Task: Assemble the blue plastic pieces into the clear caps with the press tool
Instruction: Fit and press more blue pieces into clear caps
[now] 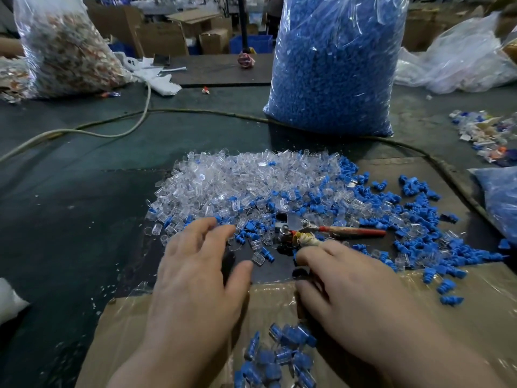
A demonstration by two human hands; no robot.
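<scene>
A heap of clear caps (237,180) lies on a dark board in front of me, with loose blue pieces (405,217) scattered to its right. The press tool (288,231) sits between them; its red handle (355,232) points right. My right hand (352,292) grips the tool's tape-wrapped handle, which runs under the fingers. My left hand (195,270) hovers with spread fingers over the near edge of the cap heap, holding nothing. A single clear cap (258,259) lies just beyond its thumb. Assembled blue-filled caps (279,357) are piled near me on the cardboard (475,303).
A tall clear bag of blue pieces (335,65) stands behind the heap. A bag of mixed parts (64,51) stands at the back left. A cable (112,133) curves across the dark table. Another blue-filled bag (500,200) lies at the right edge.
</scene>
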